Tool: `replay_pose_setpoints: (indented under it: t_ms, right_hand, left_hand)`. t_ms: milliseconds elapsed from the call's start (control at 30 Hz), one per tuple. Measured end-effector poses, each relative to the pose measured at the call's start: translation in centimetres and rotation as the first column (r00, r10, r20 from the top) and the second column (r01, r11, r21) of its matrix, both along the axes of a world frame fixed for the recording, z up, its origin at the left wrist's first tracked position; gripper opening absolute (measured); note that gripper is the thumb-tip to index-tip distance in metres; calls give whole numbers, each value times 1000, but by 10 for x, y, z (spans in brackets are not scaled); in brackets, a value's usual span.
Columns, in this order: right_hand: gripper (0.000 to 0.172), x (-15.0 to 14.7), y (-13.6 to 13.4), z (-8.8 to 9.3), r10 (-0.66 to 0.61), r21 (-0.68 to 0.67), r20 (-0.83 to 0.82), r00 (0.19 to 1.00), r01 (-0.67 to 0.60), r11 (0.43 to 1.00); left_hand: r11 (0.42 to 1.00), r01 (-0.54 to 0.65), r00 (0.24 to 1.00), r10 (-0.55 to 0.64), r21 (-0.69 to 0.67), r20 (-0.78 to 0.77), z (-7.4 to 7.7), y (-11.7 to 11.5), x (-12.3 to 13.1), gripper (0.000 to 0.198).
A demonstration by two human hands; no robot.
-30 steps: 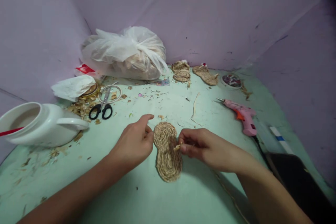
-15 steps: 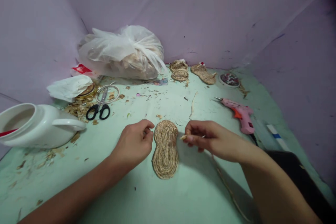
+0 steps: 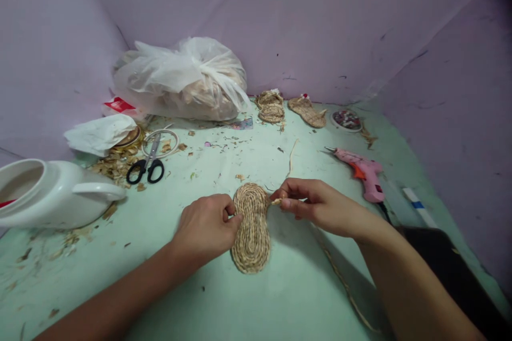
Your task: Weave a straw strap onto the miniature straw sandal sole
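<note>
A small woven straw sole (image 3: 251, 229) lies flat on the pale green table (image 3: 280, 298) in front of me. My left hand (image 3: 207, 226) rests against its left edge, fingers curled, with the fingertips pressing on the weave. My right hand (image 3: 316, 204) is at the sole's upper right edge, fingers pinched on the end of a thin straw braid (image 3: 277, 201). The braid trails back under my right arm across the table.
A pink glue gun (image 3: 362, 171) lies to the right. Black-handled scissors (image 3: 147, 162), straw scraps and a white jug (image 3: 52, 194) are on the left. A plastic bag of straw (image 3: 182, 81) and finished small straw sandals (image 3: 288, 107) sit by the back wall.
My left hand closed from an extended finger and settled onto the sole's left edge. My right hand moved up from the sole's middle to its upper right edge, still pinching the braid end.
</note>
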State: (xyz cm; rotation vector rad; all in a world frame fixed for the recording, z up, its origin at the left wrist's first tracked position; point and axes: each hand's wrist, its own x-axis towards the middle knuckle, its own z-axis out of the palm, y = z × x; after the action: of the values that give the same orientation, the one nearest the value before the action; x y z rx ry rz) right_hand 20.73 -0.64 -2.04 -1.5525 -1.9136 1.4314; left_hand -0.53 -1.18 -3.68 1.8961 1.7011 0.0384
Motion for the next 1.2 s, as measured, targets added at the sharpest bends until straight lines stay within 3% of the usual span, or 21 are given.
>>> replay_pose_setpoints:
  t_ms: [200, 367, 500, 633, 767, 1000, 1200]
  right_hand:
    - [14, 2, -1, 0, 20, 12, 17, 1000, -20, 1000]
    - [14, -5, -2, 1, -70, 42, -16, 997, 70, 997]
    - [13, -18, -2, -12, -182, 62, -67, 981, 186, 981]
    - [10, -25, -2, -22, -187, 112, -9, 982, 187, 976]
    - [8, -26, -2, -21, -150, 162, 51, 987, 140, 977]
    - [7, -25, -3, -17, -121, 171, 72, 990, 107, 979]
    - [6, -24, -1, -17, -138, 138, 50, 989, 129, 982]
  left_hand:
    - [1000, 22, 1000, -22, -8, -3, 2, 3, -5, 16]
    - [990, 60, 994, -48, -125, 103, 5, 9, -12, 19]
    - [932, -73, 941, 183, -355, 286, 0, 11, -11, 16]
    - [851, -158, 855, 372, -501, 362, -5, 13, -6, 9]
    - [848, -170, 824, 402, -502, 399, -7, 14, -4, 14]
    - [894, -207, 842, 370, -398, 392, -10, 14, -3, 13]
    - [878, -108, 833, 336, -465, 439, -6, 17, -5, 17]
